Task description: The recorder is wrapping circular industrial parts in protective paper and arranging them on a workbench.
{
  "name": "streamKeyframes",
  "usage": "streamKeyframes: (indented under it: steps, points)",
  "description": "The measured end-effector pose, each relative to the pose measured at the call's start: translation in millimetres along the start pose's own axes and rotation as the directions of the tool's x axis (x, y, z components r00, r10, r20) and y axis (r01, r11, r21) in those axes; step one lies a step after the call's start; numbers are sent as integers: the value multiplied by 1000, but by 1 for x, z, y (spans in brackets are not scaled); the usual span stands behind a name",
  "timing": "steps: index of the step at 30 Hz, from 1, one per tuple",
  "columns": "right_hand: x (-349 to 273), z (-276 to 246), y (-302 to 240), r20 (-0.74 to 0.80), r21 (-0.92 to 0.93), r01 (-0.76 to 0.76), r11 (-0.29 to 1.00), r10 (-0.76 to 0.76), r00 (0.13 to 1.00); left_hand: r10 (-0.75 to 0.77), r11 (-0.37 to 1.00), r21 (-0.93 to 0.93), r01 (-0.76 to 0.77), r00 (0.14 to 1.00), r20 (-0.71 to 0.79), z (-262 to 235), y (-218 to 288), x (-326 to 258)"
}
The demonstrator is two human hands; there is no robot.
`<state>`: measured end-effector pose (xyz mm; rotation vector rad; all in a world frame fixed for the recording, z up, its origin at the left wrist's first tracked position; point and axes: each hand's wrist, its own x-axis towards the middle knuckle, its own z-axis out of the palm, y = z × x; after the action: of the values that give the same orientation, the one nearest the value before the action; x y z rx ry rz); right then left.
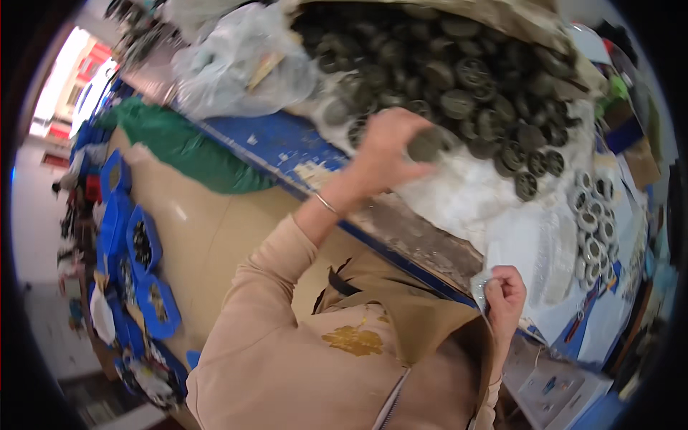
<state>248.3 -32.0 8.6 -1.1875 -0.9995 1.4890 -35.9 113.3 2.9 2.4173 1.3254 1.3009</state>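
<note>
My left hand (390, 147) reaches up to the near edge of a big heap of dark round wheel-like parts (459, 79) and closes on one dark round part (428, 143). A thin bracelet sits on that wrist. My right hand (505, 294) is lower right, fingers pinched on the edge of a clear plastic bag (481, 288) at the table's rim. The heap lies on white plastic sheeting (466, 193) over a worn blue table (287, 143).
A row of lighter grey-white round parts (593, 222) lies right of the heap. Crumpled clear plastic bags (229, 64) and a green sack (179, 143) sit to the left. Blue bins (136, 258) line the tan floor. Cardboard boxes (641, 161) stand at far right.
</note>
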Motion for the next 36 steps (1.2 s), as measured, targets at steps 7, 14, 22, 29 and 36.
streamKeyframes:
  steps: [7,14,22,29,36]
  points:
    - [34,21,4,113,230,16,973,-43,993,-345,390,-661,641,767,541,13,66,-57]
    - [60,49,12,-82,-2,278,961,-277,957,-333,140,-713,687,711,620,17,52,-63]
    - [62,30,-1,93,326,105,940,-142,986,-243,-188,-703,686,661,710,10,40,-63]
    - [43,44,8,170,282,35,959,-85,982,-136,-320,-721,615,723,677,9,51,-65]
    - [29,35,13,172,277,138,951,-190,967,-284,-322,-733,599,678,678,11,68,-63]
